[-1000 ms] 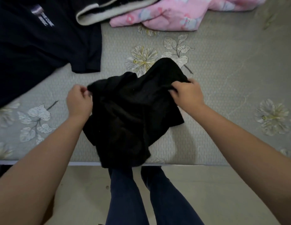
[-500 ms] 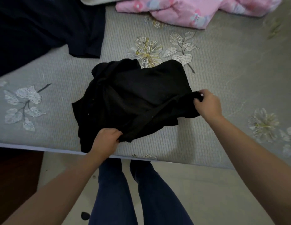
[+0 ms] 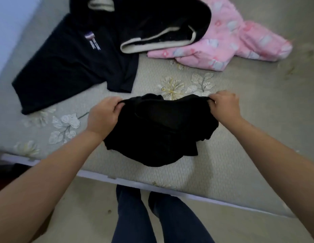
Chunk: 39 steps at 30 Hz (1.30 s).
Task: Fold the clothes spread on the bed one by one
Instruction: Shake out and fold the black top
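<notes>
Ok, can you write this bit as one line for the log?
step: folding black garment | left hand: pinching far left edge | right hand: pinching far right edge | waiting: navy T-shirt, pink garment

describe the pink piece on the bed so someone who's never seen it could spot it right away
On the grey flowered bed, look to the far right, beyond the hands. The pink garment lies crumpled there, partly under a black garment with a cream band. It is the only light, patterned piece; every other garment is dark.

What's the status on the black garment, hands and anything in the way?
Left hand and right hand both pinching the far edge of the black garment. Garment bunched on the bed, not yet folded flat. Nothing in the way.
</notes>
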Motion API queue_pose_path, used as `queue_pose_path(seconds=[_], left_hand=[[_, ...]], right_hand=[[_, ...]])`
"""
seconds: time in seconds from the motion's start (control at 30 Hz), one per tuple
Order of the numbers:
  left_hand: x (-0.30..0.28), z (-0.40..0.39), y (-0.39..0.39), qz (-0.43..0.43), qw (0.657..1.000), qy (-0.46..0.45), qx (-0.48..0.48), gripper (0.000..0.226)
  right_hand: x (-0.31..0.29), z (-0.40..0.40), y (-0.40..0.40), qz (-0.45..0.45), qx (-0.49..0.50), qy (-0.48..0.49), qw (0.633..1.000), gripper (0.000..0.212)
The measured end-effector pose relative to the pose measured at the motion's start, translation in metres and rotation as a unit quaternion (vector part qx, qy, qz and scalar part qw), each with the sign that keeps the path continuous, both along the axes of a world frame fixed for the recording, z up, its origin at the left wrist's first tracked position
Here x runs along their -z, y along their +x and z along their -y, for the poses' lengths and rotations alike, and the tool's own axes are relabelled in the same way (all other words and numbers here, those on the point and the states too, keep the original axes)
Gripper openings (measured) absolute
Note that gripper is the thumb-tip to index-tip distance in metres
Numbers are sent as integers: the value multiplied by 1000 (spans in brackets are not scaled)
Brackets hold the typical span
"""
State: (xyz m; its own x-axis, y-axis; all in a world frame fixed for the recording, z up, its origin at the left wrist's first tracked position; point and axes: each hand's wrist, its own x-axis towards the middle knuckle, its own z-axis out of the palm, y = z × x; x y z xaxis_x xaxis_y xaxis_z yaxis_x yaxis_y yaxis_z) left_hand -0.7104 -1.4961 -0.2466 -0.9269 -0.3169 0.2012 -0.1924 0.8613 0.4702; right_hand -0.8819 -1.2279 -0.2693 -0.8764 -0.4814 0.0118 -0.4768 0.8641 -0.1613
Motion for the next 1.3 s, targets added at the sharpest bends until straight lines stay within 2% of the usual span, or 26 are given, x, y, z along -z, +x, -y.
queue_pose_path(seconds=[0.07,0.13,0.2,0.27,0.4,0.5,0.6,0.73,0.8,0.93,1.03,1.1,1.17,1.3], left_hand=[[-30,6,-23,-37,998,-20,-46,19],[-64,12,-44,-79,990,17,-112,21],[-102,13,-62,-107,967,114,-201,22],[-141,11,-74,-128,945,179,-243,21],[-225,9,-79,-200,937,182,-220,18],[-279,5,-71,-247,934,172,-191,15],[-326,-1,-56,-270,933,158,-179,21],[-375,-8,-20,-318,926,110,-171,24],[-391,-9,3,-334,931,60,-138,22],[-412,-1,59,-347,933,-17,-90,24],[-412,13,107,-340,937,-58,-53,24],[-409,18,136,-332,940,-74,-30,25],[-411,17,157,-323,944,-62,-10,26],[-420,12,189,-261,962,-48,57,29]], right_hand=[[-38,11,-14,-44,35,-42,998,24],[-78,21,-28,-37,87,-136,986,24],[-122,31,-38,32,133,-283,949,25],[-167,37,-46,69,158,-381,908,25],[-251,32,-48,68,181,-491,849,20],[-303,26,-36,130,185,-556,800,34],[-347,22,-12,148,173,-564,794,34],[-395,18,31,67,172,-504,844,23],[-413,17,56,15,174,-461,870,26],[-431,8,118,-99,152,-365,913,17],[-430,-7,166,-204,65,-286,934,22],[-429,-18,192,-235,34,-224,945,22],[-431,-24,213,-253,30,-174,951,23],[-435,-28,243,-311,51,4,949,24]])
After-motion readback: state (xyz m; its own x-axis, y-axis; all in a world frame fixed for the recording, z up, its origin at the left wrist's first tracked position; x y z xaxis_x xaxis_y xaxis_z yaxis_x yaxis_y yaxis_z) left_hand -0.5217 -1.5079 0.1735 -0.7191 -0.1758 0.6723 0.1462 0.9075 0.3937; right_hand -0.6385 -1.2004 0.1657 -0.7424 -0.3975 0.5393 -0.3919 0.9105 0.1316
